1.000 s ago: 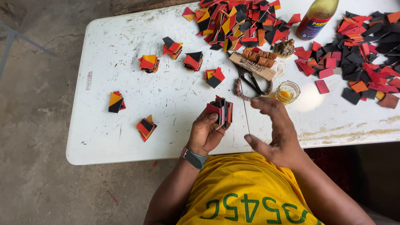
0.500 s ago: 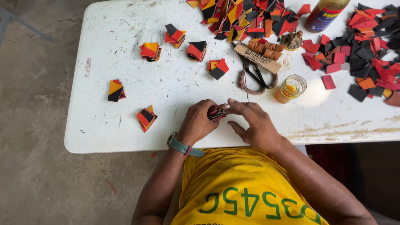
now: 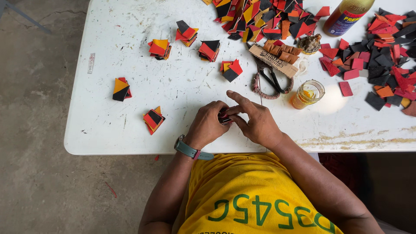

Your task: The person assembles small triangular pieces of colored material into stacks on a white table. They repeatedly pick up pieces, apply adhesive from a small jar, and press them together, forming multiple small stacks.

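Hands meet near the table's (image 3: 108, 143) front edge, about midway along it. Our left hand (image 3: 208, 125), a watch (image 3: 187, 150) at its wrist, curls shut around a small stack (image 3: 225, 118) of red and black pieces; our right hand (image 3: 255, 121) closes on the same stack from the other side, thumb and middle fingers pinching while the index finger stretches out flat over the top. The stack sits between the two hands, touching both, mostly hidden, so we cannot tell how its long axis runs.

Left of the hands, towards the front left corner, lie two finished bundles (image 3: 153, 119) (image 3: 120, 88). Just beyond the right hand stands a small open jar (image 3: 307, 93) holding some yellow liquid, with scissors (image 3: 271, 80) beside it and a brown card (image 3: 273, 60) touching them. Further back sit four more bundles (image 3: 209, 50) in a loose row. Along the far edge a heap (image 3: 260, 17) of red, orange and black cut pieces spreads, a bottle (image 3: 346, 17) lies tilted, and more loose pieces (image 3: 381, 56) cover the right end.
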